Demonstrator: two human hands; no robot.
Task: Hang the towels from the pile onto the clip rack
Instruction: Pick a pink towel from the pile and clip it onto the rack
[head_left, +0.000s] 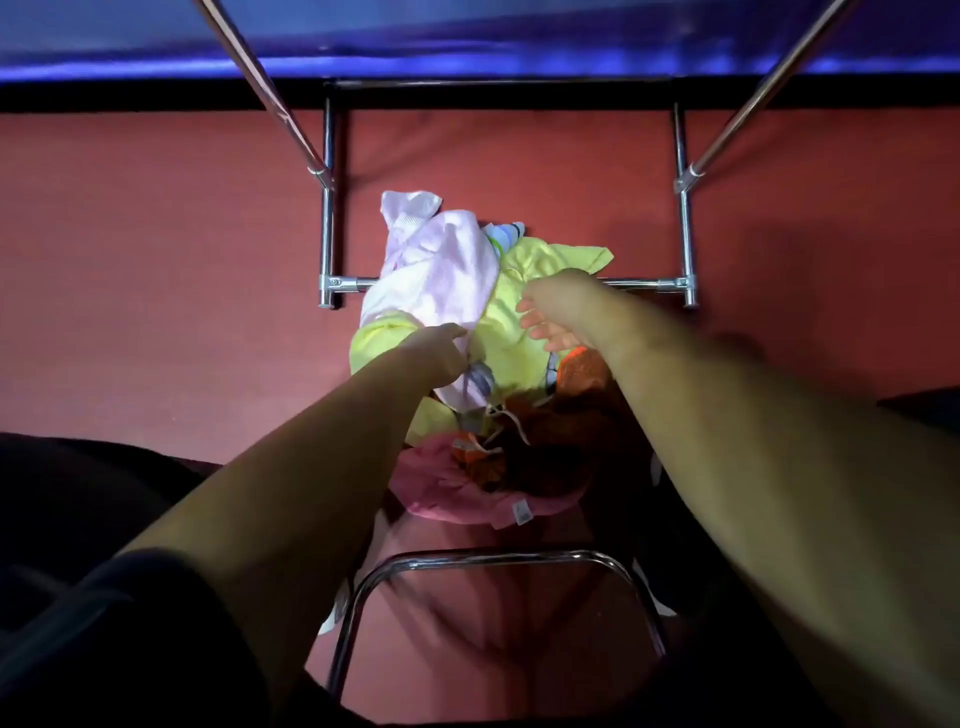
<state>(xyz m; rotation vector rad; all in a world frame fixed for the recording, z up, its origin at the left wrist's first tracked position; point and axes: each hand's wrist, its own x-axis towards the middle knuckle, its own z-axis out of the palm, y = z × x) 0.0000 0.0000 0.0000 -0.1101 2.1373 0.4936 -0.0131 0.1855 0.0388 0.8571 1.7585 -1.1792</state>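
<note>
Red floor (156, 260); left hand (441, 353) grips pale towel (441, 260), right hand (556, 317) released over yellow towel (501, 338) (tag (522, 512) unreadable).

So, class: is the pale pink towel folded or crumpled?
Crumpled: the pale pink towel lies bunched and creased on the pile, with no neat folds.

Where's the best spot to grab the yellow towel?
Take the yellow towel by its pointed corner at the far right, coming from above on the right. That corner sticks out free, while the pale pink towel lies over its left side. The open right hand is nearest.
</note>
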